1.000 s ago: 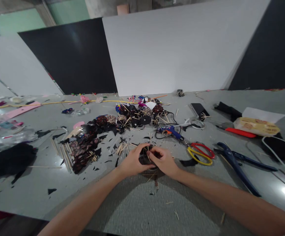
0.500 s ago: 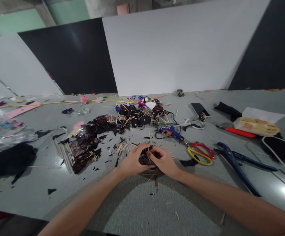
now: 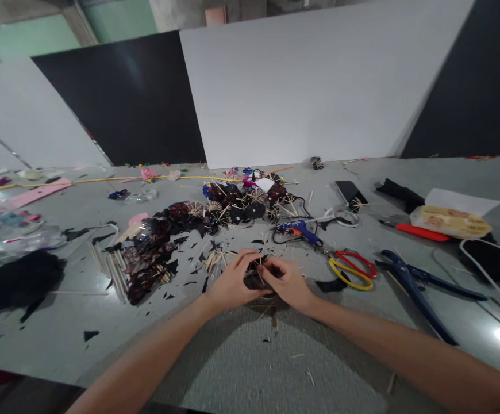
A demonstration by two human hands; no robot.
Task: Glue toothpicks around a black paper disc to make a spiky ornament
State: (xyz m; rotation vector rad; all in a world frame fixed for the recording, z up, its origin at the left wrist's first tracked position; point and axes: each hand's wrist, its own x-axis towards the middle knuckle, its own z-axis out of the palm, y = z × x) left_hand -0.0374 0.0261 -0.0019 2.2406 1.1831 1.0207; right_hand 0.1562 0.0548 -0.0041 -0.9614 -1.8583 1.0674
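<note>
My left hand [image 3: 233, 282] and my right hand [image 3: 288, 282] meet over the table's middle, both closed on a small dark fabric piece with thin wooden sticks [image 3: 256, 274]. The fingers pinch at its top; most of the piece is hidden between the hands. Just beyond lie loose toothpicks [image 3: 213, 259] and black fabric scraps. Farther back sits a heap of finished dark fabric-and-stick pieces [image 3: 237, 204].
A blue glue gun [image 3: 299, 231], red-and-yellow scissors [image 3: 353, 267] and blue pliers [image 3: 409, 282] lie to the right. A phone [image 3: 349, 191] and a yellow packet [image 3: 450, 221] sit farther right. Dark patterned fabric [image 3: 146, 259] and wooden sticks [image 3: 112, 270] lie left. White and black boards stand behind.
</note>
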